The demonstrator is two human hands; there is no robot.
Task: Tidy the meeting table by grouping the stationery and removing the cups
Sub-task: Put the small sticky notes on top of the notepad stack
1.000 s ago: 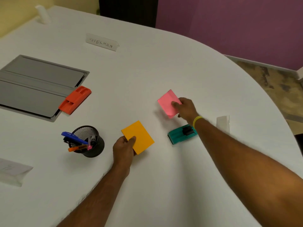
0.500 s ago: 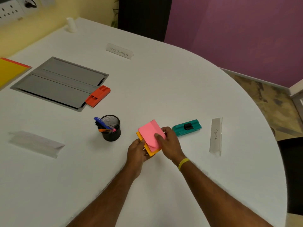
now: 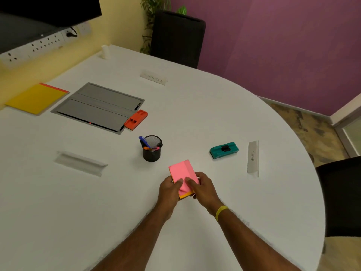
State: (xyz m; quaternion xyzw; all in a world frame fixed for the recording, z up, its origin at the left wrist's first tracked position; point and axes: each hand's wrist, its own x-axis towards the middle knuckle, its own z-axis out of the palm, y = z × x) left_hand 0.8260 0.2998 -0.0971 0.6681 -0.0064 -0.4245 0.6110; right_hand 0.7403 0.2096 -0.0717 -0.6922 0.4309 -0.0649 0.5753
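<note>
1. A pink notepad (image 3: 181,172) is seen stacked on an orange notepad (image 3: 184,196), of which only a thin edge shows underneath.
2. The stack is gripped from both sides: the left hand (image 3: 169,189) and the right hand (image 3: 203,189) are each clamped on it, thumbs pressed on the pink top sheet and fingers curled beneath. A yellow wristband (image 3: 220,212) is worn on the right wrist.
3. The stack is held over the white tabletop (image 3: 214,106), toward its near side and closer to the curved right edge than to the left.
4. A black mesh pen pot (image 3: 152,151) with pens (image 3: 144,141) inside is placed just beyond the hands, upright.
5. A green board eraser (image 3: 224,150) is laid near the right edge, with a folded name card (image 3: 253,159) beside it.
6. A red board eraser (image 3: 136,119) is set touching the corner of a grey hatch panel (image 3: 97,108) sunk into the tabletop.
7. A yellow folder (image 3: 36,98) is found at the far left edge, and a small white object (image 3: 105,52), too blurred to identify, at the far edge.
</note>
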